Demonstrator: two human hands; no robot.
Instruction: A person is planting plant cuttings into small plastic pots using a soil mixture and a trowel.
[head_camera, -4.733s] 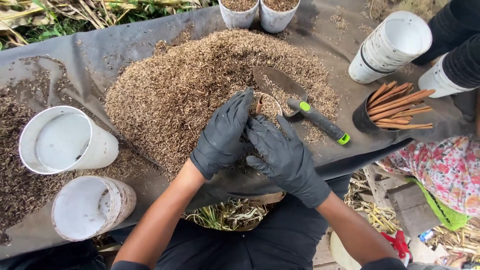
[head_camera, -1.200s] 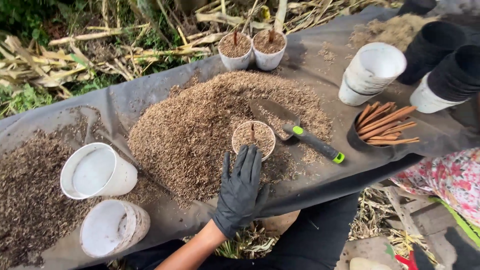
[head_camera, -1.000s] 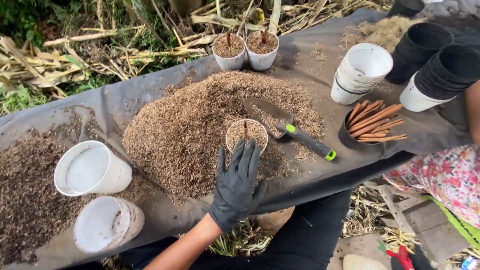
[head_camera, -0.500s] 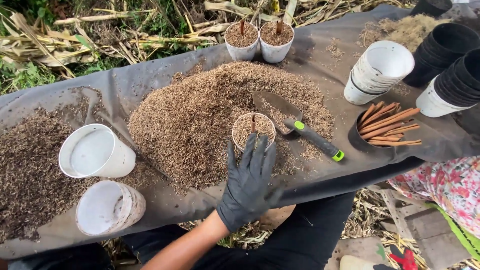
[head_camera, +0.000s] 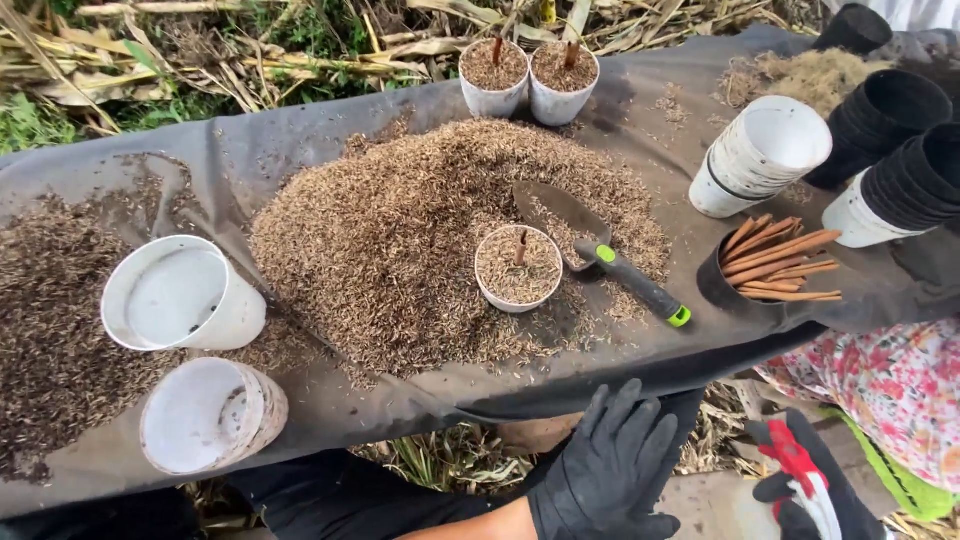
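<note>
I see my left hand (head_camera: 612, 468) in a black glove at the bottom of the view, below the edge of the dark sheet (head_camera: 300, 150) that covers the table. The fingers (head_camera: 640, 420) are spread and released, and they hold nothing. My right hand is not in view.

Just above the hand, past the sheet edge, stands a small white pot (head_camera: 518, 267) filled with husk, with a thin stick upright in it. It sits at the near side of a big pile of brown husk (head_camera: 400, 230). A trowel (head_camera: 600, 250) with a black and green handle lies touching the pot on its right side. Further right is a black pot of brown sticks (head_camera: 775, 270), and beyond it stacks of white cups (head_camera: 760, 155) and black pots (head_camera: 900, 130).

To the left of the hand, two empty white pots (head_camera: 180, 300) lie on their sides beside darker husk. Far above, at the back edge, two filled pots (head_camera: 530, 75) stand together. Behind the table there is dry grass and straw on the ground. Red-handled pruners (head_camera: 800, 470) lie low, right of the hand.
</note>
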